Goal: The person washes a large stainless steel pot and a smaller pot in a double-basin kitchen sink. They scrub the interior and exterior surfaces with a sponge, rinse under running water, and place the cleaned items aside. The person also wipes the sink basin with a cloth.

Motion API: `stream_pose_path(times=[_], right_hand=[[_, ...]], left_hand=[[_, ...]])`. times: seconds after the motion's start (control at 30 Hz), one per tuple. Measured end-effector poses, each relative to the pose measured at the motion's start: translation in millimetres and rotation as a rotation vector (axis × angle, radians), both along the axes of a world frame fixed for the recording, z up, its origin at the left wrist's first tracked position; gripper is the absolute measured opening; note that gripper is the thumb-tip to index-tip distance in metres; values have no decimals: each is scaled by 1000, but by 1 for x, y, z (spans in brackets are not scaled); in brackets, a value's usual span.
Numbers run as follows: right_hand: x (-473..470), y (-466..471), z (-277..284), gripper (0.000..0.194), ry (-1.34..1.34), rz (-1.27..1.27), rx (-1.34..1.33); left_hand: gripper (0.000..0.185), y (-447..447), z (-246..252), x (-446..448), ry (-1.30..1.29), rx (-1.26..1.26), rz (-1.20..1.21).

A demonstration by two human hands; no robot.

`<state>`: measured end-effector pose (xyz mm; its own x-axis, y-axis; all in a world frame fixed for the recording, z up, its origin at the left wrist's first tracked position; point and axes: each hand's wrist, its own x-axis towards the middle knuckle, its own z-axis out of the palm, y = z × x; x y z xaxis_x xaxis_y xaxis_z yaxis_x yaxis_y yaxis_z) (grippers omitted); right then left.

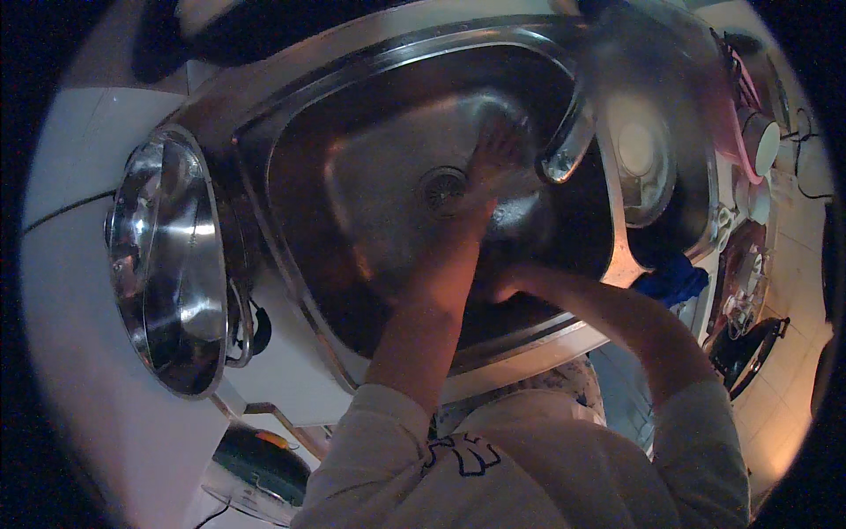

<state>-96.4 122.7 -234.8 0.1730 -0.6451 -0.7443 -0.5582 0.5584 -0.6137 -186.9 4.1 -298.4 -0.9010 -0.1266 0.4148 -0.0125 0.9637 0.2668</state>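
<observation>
My left hand [499, 144] reaches into the stainless steel sink basin [390, 165], past the drain strainer [444, 190]. Its fingers look spread, over or against the basin floor, with nothing seen in them. Just to its right, the curved metal faucet spout [570, 142] hangs over the basin. My right hand [512, 285] is bent inward near the basin's front wall, beside my left forearm. Dim light hides its fingers, so whether it holds anything is unclear.
A large metal pot [185, 264] stands left of the sink. In the smaller right basin sits a pale container [638, 152]. A blue cloth [674, 281] lies by the divider. Farther right are a pink plastic container [727, 99] and a black pan [747, 354].
</observation>
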Motion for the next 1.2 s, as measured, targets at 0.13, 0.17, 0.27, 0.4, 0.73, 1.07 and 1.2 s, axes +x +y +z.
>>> stream_pose_path(times=[0.13,0.17,0.27,0.4,0.73,1.07,1.2], right_hand=[[49,-76,-46,40,-100,-247,-247],[55,-93,-58,40,-75,-324,-293],[47,-133,-84,39,20,-531,-406],[-10,-129,-83,38,113,-777,-502],[-37,-115,10,37,491,-991,-216],[-31,-82,136,59,85,-1529,8],[-49,-101,131,52,-88,-1739,-295]], left_hand=[[51,-6,15,10,-49,490,-303],[50,-18,14,36,-183,1071,-364],[40,-66,-6,51,-287,1084,-159],[32,-120,-16,86,-284,1020,186],[54,-41,108,123,-310,2071,282],[45,-57,133,92,-252,1784,351],[41,-64,151,98,-272,1345,425]])
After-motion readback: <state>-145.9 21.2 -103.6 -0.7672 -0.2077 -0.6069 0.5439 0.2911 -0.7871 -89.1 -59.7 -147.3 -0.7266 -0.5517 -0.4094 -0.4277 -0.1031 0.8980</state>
